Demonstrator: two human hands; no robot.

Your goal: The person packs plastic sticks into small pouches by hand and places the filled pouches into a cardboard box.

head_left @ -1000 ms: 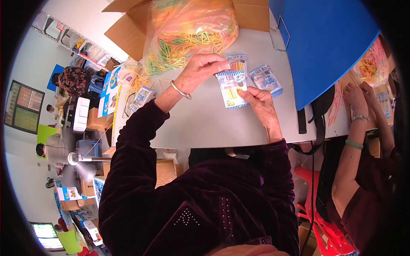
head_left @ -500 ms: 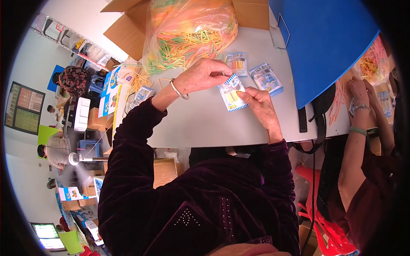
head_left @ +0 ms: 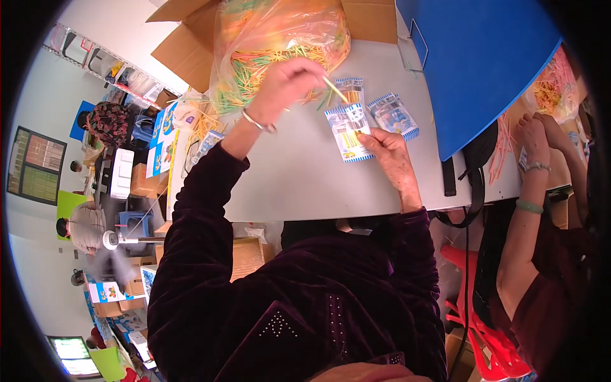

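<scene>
My left hand (head_left: 285, 89), with a silver bangle on the wrist, pinches one end of a thin pale yellow-green stick (head_left: 336, 90). The stick's lower end meets the top of a small blue-and-white striped packet (head_left: 349, 135); whether it has entered cannot be seen. Yellow sticks show through the packet's clear front. My right hand (head_left: 391, 156) grips the packet's right edge between thumb and fingers, tilted over the table. Just behind lies another packet (head_left: 351, 86) with coloured sticks in it, and to the right a stack of similar packets (head_left: 396, 116).
A large clear bag (head_left: 280, 38) full of coloured sticks leans in a cardboard box (head_left: 191, 57) at the table's back. A blue panel (head_left: 477, 70) stands on the right. Beyond it are a co-worker's hands (head_left: 538, 137). More sticks (head_left: 207, 121) lie on the left.
My left hand has moved up and left, away from the packet, and a stick now shows between its fingers and the packet. My right hand keeps its grip, shifting only slightly.
</scene>
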